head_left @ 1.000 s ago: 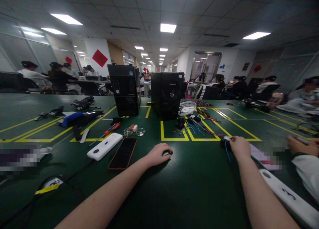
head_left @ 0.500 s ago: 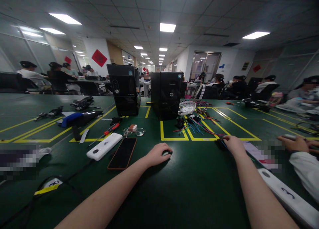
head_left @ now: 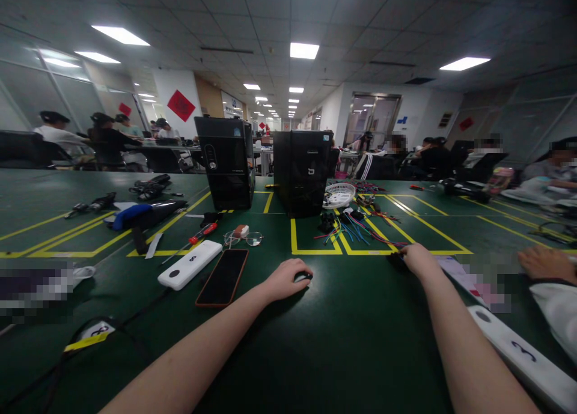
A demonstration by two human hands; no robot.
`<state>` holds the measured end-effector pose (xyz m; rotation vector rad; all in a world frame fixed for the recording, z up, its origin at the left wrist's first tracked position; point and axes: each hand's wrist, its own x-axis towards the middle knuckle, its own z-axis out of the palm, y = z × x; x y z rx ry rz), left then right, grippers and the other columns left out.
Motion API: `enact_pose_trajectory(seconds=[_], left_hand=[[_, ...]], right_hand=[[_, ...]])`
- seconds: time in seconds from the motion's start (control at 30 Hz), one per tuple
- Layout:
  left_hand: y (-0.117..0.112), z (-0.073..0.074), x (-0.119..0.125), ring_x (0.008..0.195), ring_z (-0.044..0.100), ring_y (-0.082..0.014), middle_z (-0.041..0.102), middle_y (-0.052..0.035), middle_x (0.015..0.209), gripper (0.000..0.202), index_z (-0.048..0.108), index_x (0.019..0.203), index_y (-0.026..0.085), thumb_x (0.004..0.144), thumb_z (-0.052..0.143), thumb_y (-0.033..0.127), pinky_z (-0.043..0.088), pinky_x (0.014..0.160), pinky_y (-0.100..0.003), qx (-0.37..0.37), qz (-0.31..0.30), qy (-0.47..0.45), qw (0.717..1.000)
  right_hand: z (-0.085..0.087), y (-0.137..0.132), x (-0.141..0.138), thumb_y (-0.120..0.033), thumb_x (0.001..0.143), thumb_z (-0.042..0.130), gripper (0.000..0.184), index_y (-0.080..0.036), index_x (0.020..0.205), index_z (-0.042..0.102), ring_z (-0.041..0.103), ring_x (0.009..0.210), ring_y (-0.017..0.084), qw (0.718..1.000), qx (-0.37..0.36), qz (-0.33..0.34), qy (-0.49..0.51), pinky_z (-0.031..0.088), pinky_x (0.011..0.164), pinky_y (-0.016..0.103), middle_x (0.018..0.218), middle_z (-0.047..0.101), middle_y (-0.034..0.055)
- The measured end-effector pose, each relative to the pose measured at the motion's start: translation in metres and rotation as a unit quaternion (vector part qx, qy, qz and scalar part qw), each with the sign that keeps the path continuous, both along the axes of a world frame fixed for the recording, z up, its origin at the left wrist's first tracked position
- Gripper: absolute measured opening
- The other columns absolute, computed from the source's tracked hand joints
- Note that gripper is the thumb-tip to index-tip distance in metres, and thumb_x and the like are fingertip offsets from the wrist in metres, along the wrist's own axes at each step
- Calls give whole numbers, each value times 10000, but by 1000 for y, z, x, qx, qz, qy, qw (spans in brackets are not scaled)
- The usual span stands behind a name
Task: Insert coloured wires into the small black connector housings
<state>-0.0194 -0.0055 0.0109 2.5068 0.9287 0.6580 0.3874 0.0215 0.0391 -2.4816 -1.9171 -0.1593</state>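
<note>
My left hand (head_left: 285,279) rests on the green table (head_left: 342,342), its fingers curled over a small dark object (head_left: 303,276) that I cannot name. My right hand (head_left: 417,259) reaches forward to the yellow tape line, fingers closed on a small dark part (head_left: 396,260) at the end of the coloured wires (head_left: 360,232). Just left of my left hand lie a dark phone (head_left: 222,277) and a white power bank (head_left: 189,264).
Two black computer towers (head_left: 228,161) (head_left: 303,172) stand ahead, with a white basket (head_left: 339,194), glasses (head_left: 243,238), a red-handled screwdriver (head_left: 198,235) and tools (head_left: 139,213) around. Another person's hand (head_left: 543,264) lies at the right. A white numbered strip (head_left: 518,351) lies by my right forearm.
My right hand has slid a little forward and left along the yellow line; the blue wire and shiny part seen beside it earlier are now hidden. My left hand has not moved.
</note>
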Motion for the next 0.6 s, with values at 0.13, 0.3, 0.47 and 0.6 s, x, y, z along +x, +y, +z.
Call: enact_pose_trajectory(seconds=[0.13, 0.3, 0.47, 0.6], left_hand=[[0, 0, 0, 970, 533, -192, 585, -44, 1013, 221, 612, 1009, 223, 816, 555, 315, 401, 881, -320, -2, 3, 2, 1000], [0, -1, 0, 970, 532, -192, 585, -42, 1014, 224, 611, 1013, 227, 819, 553, 321, 397, 885, -324, -7, 1, 2, 1000], [-1, 1, 0, 980, 528, -194, 582, -43, 1016, 223, 611, 1016, 225, 821, 549, 313, 389, 895, -328, -13, 3, 2, 1000], [-2, 3, 1, 976, 531, -196, 584, -43, 1018, 227, 612, 1017, 224, 822, 546, 319, 391, 893, -333, -15, -1, 2, 1000]], right_hand=[[-4, 0, 2, -65, 745, 434, 333, -144, 919, 707, 610, 770, 204, 1000, 2, -8, -8, 426, 638, 267, 924, 643, 148], [-4, -1, -3, -60, 744, 433, 353, -169, 939, 707, 597, 832, 179, 999, 19, 36, 3, 421, 702, 235, 942, 641, 119], [4, -7, -12, -113, 796, 399, 381, -148, 1070, 661, 592, 863, 195, 995, 87, 34, 29, 418, 725, 247, 998, 635, 130], [19, -16, -7, -143, 777, 426, 383, -156, 1079, 661, 593, 858, 205, 994, 101, 25, 23, 418, 704, 256, 1024, 628, 121]])
